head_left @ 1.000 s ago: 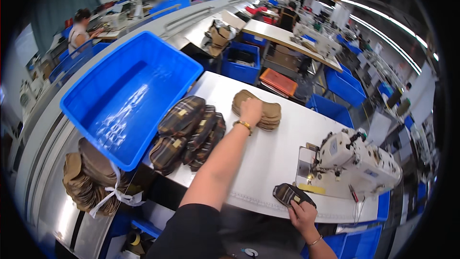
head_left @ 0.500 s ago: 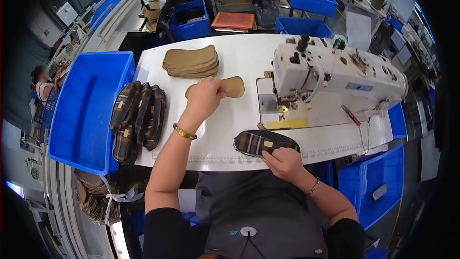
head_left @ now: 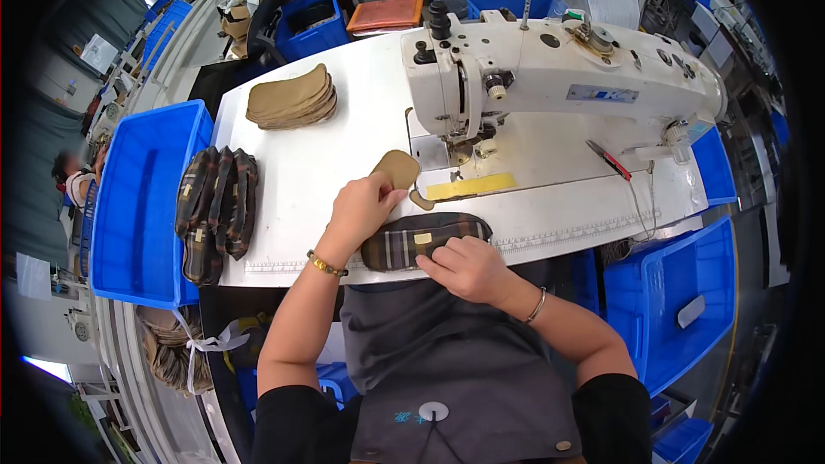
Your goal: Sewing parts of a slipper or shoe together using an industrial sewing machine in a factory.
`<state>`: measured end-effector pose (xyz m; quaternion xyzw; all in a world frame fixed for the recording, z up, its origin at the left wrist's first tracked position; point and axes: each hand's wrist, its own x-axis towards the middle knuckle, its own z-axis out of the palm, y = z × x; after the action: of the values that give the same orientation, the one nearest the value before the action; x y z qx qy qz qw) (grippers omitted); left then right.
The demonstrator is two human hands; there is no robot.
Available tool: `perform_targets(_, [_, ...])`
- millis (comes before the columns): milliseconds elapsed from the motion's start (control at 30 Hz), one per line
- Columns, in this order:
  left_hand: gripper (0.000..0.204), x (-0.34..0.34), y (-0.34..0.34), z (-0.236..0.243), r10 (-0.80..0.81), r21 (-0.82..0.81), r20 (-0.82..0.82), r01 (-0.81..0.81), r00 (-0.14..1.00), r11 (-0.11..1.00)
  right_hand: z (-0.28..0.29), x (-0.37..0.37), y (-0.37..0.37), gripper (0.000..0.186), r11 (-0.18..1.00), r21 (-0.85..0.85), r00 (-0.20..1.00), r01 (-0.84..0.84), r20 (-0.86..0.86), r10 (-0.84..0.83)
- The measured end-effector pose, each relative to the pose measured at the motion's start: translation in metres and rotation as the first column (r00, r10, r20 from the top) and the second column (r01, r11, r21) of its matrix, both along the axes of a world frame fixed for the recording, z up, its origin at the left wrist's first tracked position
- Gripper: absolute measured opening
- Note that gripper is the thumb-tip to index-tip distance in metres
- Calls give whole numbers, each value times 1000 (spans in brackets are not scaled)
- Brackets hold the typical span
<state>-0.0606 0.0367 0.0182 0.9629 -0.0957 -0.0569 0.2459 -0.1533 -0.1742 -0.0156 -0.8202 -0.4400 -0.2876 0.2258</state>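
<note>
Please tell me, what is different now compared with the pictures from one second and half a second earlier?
The left hand took one tan piece off the tan stack and brought it beside the sewing machine. The right hand moved the plaid piece closer to it. The plaid pile and blue bin stayed put.

I see a white table [head_left: 326, 163] carrying a white sewing machine [head_left: 559, 77], a stack of tan pieces [head_left: 290, 99], plaid pieces [head_left: 215, 210] at its left edge, one tan piece [head_left: 397, 169], and a plaid piece [head_left: 425, 239] at the front edge.

Left hand [head_left: 359, 207] forward, right hand [head_left: 464, 265] curled low.
</note>
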Motion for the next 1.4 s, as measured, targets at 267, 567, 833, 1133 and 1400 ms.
perform_targets(267, [31,6,2,8,-86,-120,-130,70,988,990,-2,3,-6,13,961,211,983,-177,-4,182])
perform_targets(567, [39,17,-7,3,-109,-206,-186,69,977,976,4,8,-20,6,912,307,890,-270,-281,358])
perform_targets(833, [32,-39,-6,43,-327,-591,-334,73,884,803,20,22,-25,18,764,533,678,-364,-411,610])
perform_targets(1133, [24,-81,8,-2,293,-928,-358,-372,887,-9,0,2,-28,37,358,739,117,571,-505,855])
perform_targets(1400, [89,-148,28,-10,-350,-910,-326,-391,878,-135,18,-2,-39,28,374,786,-40,493,-409,912])
